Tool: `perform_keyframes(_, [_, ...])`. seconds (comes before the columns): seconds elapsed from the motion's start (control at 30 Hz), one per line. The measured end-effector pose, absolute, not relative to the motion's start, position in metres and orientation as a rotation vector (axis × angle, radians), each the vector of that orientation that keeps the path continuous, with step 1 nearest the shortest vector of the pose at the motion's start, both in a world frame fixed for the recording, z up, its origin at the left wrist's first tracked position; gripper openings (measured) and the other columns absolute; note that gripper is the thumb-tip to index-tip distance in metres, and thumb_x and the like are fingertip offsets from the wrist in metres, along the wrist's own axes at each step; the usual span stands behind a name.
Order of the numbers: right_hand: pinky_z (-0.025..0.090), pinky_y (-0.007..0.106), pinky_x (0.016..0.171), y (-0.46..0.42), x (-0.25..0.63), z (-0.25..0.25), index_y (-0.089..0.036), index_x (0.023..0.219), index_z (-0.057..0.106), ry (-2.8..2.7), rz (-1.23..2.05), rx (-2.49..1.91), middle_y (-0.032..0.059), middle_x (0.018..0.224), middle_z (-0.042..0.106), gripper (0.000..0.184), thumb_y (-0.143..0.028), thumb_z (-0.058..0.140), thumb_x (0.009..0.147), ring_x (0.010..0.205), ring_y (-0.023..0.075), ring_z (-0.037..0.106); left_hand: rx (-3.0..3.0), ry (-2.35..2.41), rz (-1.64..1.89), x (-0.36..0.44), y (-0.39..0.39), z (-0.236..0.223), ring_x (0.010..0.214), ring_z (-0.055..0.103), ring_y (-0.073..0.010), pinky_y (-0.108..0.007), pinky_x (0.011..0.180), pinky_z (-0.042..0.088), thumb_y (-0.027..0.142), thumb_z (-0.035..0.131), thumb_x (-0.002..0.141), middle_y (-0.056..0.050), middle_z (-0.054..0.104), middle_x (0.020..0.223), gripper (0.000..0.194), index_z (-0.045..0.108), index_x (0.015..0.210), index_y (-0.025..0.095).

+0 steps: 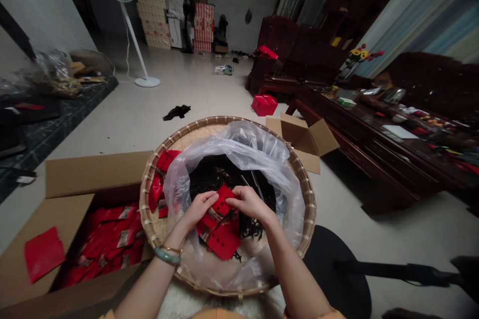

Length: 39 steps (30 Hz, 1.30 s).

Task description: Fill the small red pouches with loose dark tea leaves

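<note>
Both my hands pinch a small red packet (223, 199) over the middle of a round woven bamboo basket (147, 219). My left hand (201, 208), with a green bangle at its wrist, has the packet's left side; my right hand (250, 203) grips its right side. Just below lie more red packets (224, 240), with dark spots on them. A clear plastic bag (288, 199) lines the basket, opened around dark, dry, shredded stuff (209, 172). Two thin metallic sticks (257, 184) lean in it. Several red packets (156, 187) rest at the basket's left inner side.
An open cardboard box (99, 172) full of red packets stands at the left, one flat red packet (44, 254) on its flap. Another open box (299, 137) sits behind right. A black round base (337, 269) is at right, a white fan (147, 81) farther back, a dark wooden table (359, 144) right.
</note>
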State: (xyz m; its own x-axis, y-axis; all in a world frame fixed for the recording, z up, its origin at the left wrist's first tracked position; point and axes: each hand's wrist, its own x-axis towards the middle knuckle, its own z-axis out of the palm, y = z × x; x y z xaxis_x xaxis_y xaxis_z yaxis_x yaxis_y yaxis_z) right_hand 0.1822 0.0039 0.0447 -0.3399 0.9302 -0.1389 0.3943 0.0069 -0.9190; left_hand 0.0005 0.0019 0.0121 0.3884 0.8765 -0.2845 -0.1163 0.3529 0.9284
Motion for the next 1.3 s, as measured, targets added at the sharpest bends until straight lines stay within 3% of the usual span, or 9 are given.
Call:
perform_keyframes(0.1, [0.042,0.019,0.043,0.004,0.18,0.044,-0.017,0.06,0.06,-1.726,1.238,-1.354,-0.0022,0.062,0.058,0.015,-0.028,0.063,0.071,0.048,0.01,0.054,1.001,0.976,0.808,0.0,0.002,0.014,0.045,0.061,-0.0152,-0.025,0.045,0.049,0.052,0.066,0.067,0.0,0.066,0.06,0.042,0.065,0.085,0.013])
perform_keyframes(0.17, [0.043,0.02,0.044,0.004,0.178,0.042,-0.018,0.072,0.064,-1.601,1.236,-1.36,-0.0023,0.063,0.06,0.011,-0.029,0.064,0.07,0.048,0.0102,0.054,1.002,0.97,0.825,0.001,0.002,0.014,0.045,0.062,-0.0155,-0.025,0.046,0.049,0.052,0.066,0.067,0.001,0.065,0.058,0.042,0.066,0.083,0.013])
perform_keyframes(0.33, [0.042,0.019,0.042,0.004,0.171,0.034,-0.019,0.097,0.062,-1.423,1.248,-1.337,-0.0053,0.061,0.056,0.034,-0.03,0.069,0.065,0.046,0.0088,0.051,0.969,0.92,0.85,0.003,0.001,0.013,0.056,0.065,-0.0159,-0.024,0.05,0.051,0.046,0.069,0.066,-0.003,0.07,0.071,0.043,0.065,0.092,0.012])
perform_keyframes(0.57, [0.036,0.018,0.039,0.003,0.164,0.03,-0.015,0.066,0.062,-1.354,1.358,-1.397,-0.0045,0.048,0.054,0.026,-0.039,0.071,0.062,0.041,0.0077,0.046,0.811,0.882,0.857,0.003,-0.001,0.012,0.048,0.06,-0.0126,-0.023,0.045,0.05,0.041,0.074,0.062,-0.002,0.067,0.061,0.038,0.066,0.08,0.009])
perform_keyframes(0.83, [0.037,0.02,0.037,0.008,0.163,0.03,-0.015,0.064,0.061,-1.29,1.399,-1.426,-0.0042,0.045,0.054,0.027,-0.038,0.072,0.058,0.038,0.0091,0.048,0.797,0.918,0.854,0.003,-0.001,0.014,0.047,0.058,-0.0115,-0.021,0.044,0.047,0.041,0.075,0.06,-0.003,0.065,0.058,0.037,0.066,0.073,0.008])
perform_keyframes(1.0, [0.044,0.023,0.046,0.006,0.159,0.032,-0.016,0.081,0.068,-1.363,1.303,-1.384,-0.0001,0.062,0.063,0.025,-0.035,0.069,0.065,0.049,0.0115,0.054,0.881,0.928,0.834,0.004,-0.003,0.01,0.062,0.064,-0.0153,-0.026,0.057,0.052,0.033,0.078,0.057,-0.004,0.07,0.075,0.045,0.063,0.092,0.01])
perform_keyframes(1.13, [0.046,0.023,0.06,-0.001,0.162,0.045,-0.02,0.092,0.07,-1.646,1.014,-1.25,0.0036,0.088,0.062,0.022,-0.027,0.068,0.071,0.065,0.011,0.055,1.051,0.98,0.837,0.004,-0.001,0.004,0.066,0.063,-0.0159,-0.028,0.065,0.051,0.028,0.08,0.053,-0.002,0.069,0.074,0.04,0.063,0.085,0.01])
perform_keyframes(1.3, [0.043,0.024,0.068,-0.004,0.179,0.074,-0.021,0.095,0.067,-2.042,0.913,-1.233,0.0022,0.088,0.061,0.025,-0.028,0.07,0.072,0.074,0.013,0.055,1.248,1.023,0.821,0.001,0.0,0.002,0.066,0.06,-0.015,-0.026,0.063,0.048,0.031,0.079,0.053,-0.001,0.066,0.073,0.04,0.061,0.082,0.011])
